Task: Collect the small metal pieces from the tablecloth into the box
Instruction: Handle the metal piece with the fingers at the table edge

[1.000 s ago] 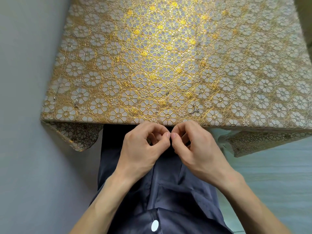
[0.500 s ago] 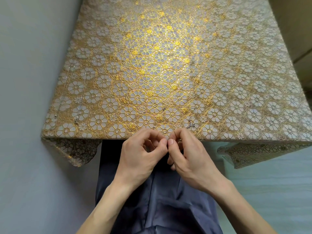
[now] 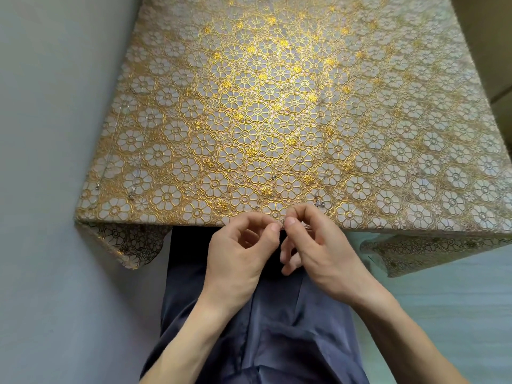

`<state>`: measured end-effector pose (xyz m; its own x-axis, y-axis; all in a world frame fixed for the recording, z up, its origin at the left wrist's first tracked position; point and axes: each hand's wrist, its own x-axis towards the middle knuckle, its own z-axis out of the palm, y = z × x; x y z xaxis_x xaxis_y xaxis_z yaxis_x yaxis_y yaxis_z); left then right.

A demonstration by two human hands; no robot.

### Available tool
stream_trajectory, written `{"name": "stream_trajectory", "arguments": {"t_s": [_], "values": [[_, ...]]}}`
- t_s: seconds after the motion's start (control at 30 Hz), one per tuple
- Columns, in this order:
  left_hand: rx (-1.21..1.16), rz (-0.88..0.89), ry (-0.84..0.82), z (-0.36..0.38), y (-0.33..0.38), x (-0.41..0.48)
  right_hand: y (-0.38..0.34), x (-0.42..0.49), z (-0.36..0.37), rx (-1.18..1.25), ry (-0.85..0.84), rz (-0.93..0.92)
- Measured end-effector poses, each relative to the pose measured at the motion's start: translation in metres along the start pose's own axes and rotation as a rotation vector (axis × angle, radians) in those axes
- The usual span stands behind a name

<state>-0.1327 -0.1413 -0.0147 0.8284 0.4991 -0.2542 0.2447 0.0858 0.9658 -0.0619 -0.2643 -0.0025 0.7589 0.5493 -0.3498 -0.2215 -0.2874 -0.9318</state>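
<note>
A gold flower-patterned tablecloth [image 3: 277, 106] covers the table. Small metal pieces lie on it: a little cluster [image 3: 318, 202] just beyond my right hand, one piece [image 3: 274, 177] near the middle front, and two [image 3: 131, 195] [image 3: 97, 186] at the front left. My left hand [image 3: 238, 248] and my right hand [image 3: 321, 245] meet at the table's near edge, fingers curled. Thumb and forefinger tips of both pinch a tiny metal piece [image 3: 281, 224] between them. No box is in view.
A grey wall [image 3: 50, 134] runs close along the table's left side. The cloth hangs over the near corners [image 3: 130, 242]. My lap in dark blue trousers [image 3: 263, 314] sits under the front edge, with pale floor [image 3: 457, 300] to the right.
Both hands have risen from my lap to the table's near edge, fingertips still together. My right hand's lower fingers have loosened. The view has shifted, showing more of the cloth.
</note>
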Motion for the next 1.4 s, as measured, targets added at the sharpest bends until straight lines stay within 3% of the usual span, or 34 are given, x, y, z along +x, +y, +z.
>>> {"name": "stream_trajectory", "arguments": {"t_s": [0.13,0.57,1.1,1.4], "values": [[0.109,0.046,0.029,-0.004,-0.004,0.002,0.002,-0.001,-0.005,-0.039,-0.007,-0.059],[0.351,0.173,-0.073,-0.016,0.002,0.0,0.017,-0.003,-0.009,-0.662,0.079,-0.485],[0.498,0.272,-0.048,-0.017,-0.001,-0.001,0.017,-0.004,-0.007,-0.721,0.045,-0.4],[0.411,0.24,-0.044,-0.016,-0.004,-0.001,0.011,-0.009,-0.003,-0.405,0.012,-0.177]]}}
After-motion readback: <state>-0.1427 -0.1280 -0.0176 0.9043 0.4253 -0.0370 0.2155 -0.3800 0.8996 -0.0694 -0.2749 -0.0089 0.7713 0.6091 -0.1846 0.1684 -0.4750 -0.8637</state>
